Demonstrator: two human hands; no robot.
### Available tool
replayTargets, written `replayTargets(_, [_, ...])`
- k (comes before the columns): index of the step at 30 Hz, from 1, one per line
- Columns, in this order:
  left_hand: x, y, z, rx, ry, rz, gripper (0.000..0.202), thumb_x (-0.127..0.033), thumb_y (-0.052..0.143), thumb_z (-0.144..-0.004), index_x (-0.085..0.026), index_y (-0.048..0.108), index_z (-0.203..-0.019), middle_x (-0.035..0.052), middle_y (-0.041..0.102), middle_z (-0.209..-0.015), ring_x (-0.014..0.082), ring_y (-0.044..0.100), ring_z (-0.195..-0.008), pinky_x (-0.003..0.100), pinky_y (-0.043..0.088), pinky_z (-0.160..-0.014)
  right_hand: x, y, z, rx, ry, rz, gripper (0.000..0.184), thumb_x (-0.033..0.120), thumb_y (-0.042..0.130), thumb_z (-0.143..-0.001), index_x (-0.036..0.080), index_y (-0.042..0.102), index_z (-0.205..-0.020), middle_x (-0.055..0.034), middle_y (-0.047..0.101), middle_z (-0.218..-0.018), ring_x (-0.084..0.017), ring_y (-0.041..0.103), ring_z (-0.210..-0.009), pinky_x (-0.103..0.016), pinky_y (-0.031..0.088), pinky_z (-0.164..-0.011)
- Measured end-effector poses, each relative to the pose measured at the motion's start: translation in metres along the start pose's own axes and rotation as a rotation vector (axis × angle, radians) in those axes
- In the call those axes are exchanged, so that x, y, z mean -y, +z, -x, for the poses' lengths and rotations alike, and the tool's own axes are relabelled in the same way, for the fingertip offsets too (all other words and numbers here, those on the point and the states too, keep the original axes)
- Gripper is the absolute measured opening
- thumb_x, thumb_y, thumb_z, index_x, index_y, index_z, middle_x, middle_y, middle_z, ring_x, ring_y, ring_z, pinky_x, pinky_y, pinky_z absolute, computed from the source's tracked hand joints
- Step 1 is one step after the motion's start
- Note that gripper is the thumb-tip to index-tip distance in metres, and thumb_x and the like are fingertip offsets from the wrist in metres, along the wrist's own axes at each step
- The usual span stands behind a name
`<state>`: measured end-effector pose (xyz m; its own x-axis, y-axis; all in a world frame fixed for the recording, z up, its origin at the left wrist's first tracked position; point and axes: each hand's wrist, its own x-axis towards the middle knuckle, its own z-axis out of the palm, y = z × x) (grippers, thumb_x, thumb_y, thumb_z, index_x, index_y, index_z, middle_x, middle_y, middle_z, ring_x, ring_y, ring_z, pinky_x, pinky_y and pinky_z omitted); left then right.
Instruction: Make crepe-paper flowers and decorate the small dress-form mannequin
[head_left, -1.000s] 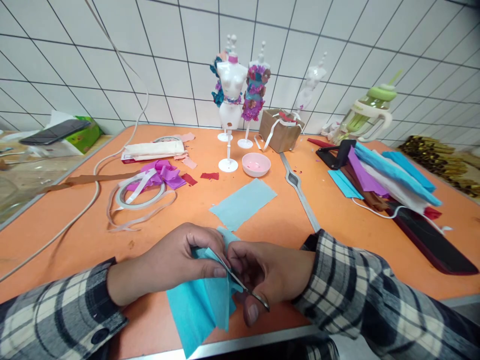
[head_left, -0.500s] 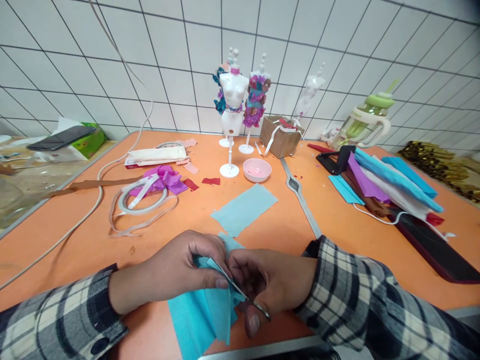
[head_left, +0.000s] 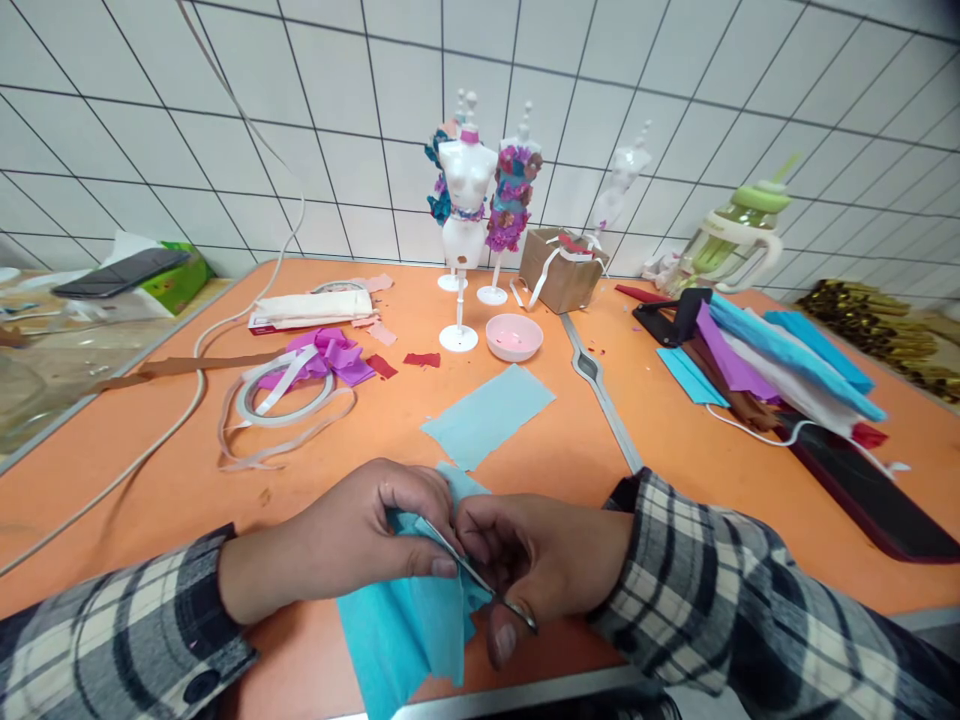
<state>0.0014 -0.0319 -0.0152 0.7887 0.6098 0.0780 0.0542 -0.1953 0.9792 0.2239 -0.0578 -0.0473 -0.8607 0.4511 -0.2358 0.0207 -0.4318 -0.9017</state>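
Observation:
My left hand (head_left: 397,525) pinches a folded sheet of turquoise crepe paper (head_left: 401,640) near the table's front edge, thumb on top. Small metal scissors (head_left: 491,592) are in my right hand (head_left: 540,560), its thumb by the handle loop. Their blades lie along the paper beside my left thumb, and the fingers hide part of them. Just beyond my hands, a flat pale-blue paper rectangle (head_left: 489,415) rests on the orange table (head_left: 360,560).
White mini mannequins (head_left: 466,200), some dressed with paper flowers, stand behind a pink bowl (head_left: 514,338). A cardboard box (head_left: 562,275) is at their right. Tape rolls (head_left: 289,400) and purple paper (head_left: 334,358) lie left; coloured paper (head_left: 795,360) and a dark phone (head_left: 877,490) lie right.
The scissors in my right hand have shifted very slightly, the handle loop a little closer to my palm. My left hand keeps the same hold on the paper.

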Motion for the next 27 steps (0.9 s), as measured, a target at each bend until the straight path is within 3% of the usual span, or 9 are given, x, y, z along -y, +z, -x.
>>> replayTargets(14, [0.0002, 0.0, -0.0005, 0.024, -0.015, -0.055, 0.028, -0.044, 0.076, -0.082, -0.016, 0.079, -0.081, 0.0067, 0.073, -0.079, 0.0195, 0.067, -0.077, 0.032, 0.053, -0.075, -0.0009, -0.0025, 0.0009, -0.01, -0.007, 0.025, 0.07, 0.034, 0.098, -0.046, 0.02, 0.043, -0.086, 0.0096, 0.052, -0.072, -0.006, 0.042, -0.061, -0.021, 0.03, -0.05])
replayTargets(21, [-0.0006, -0.0004, -0.0007, 0.023, -0.012, -0.036, 0.025, -0.041, 0.077, -0.081, -0.017, 0.079, -0.083, 0.0066, 0.074, -0.081, 0.0194, 0.068, -0.078, 0.031, 0.054, -0.076, -0.0021, -0.0023, -0.0008, 0.013, 0.02, 0.041, 0.073, 0.04, 0.097, -0.046, 0.022, 0.041, -0.088, 0.0101, 0.051, -0.071, -0.007, 0.045, -0.059, -0.021, 0.03, -0.05])
replayTargets(27, [0.0014, 0.0016, 0.0003, 0.019, 0.005, -0.049, 0.026, -0.043, 0.077, -0.081, -0.017, 0.08, -0.083, 0.007, 0.075, -0.08, 0.0189, 0.068, -0.077, 0.031, 0.053, -0.076, -0.0068, -0.0022, -0.0039, -0.04, 0.034, 0.044, 0.078, 0.043, 0.098, -0.036, 0.021, 0.043, -0.087, 0.0113, 0.048, -0.068, -0.005, 0.041, -0.058, -0.022, 0.027, -0.049])
